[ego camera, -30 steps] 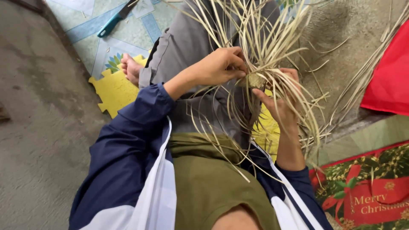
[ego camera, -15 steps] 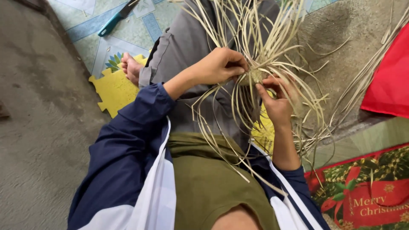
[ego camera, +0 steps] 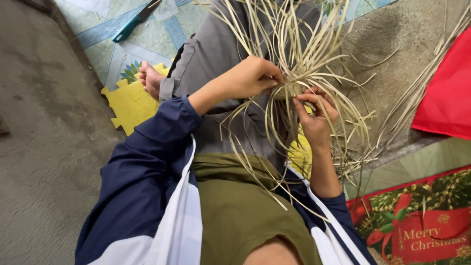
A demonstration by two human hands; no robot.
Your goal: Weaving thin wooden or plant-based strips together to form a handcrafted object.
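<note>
Your left hand (ego camera: 252,77) is closed in a pinch on the woven knot of pale straw strips (ego camera: 294,88), which sits above your lap, over the grey trousers (ego camera: 216,49), and your right hand (ego camera: 316,115) comes up from below with its fingers curled around a few of the same strands just beside that knot. The grip looks narrow, so if your left pinch loosens, the crossing could spring apart, because the strips look stiff and fan out in every direction. The long loose ends trail toward the red cloth (ego camera: 449,93) at the right edge of the floor and could snag there or under your knee. A dry strip might also crack if you bend it sharply at the centre. The knot itself is mostly hidden behind your fingertips, so you cannot tell how many strips cross in it or how tightly. The upper ends of the strands are cut off at the top of the view. The teal-handled knife (ego camera: 135,22) lies well apart on the patterned mat (ego camera: 122,54), its blade only partly visible.
</note>
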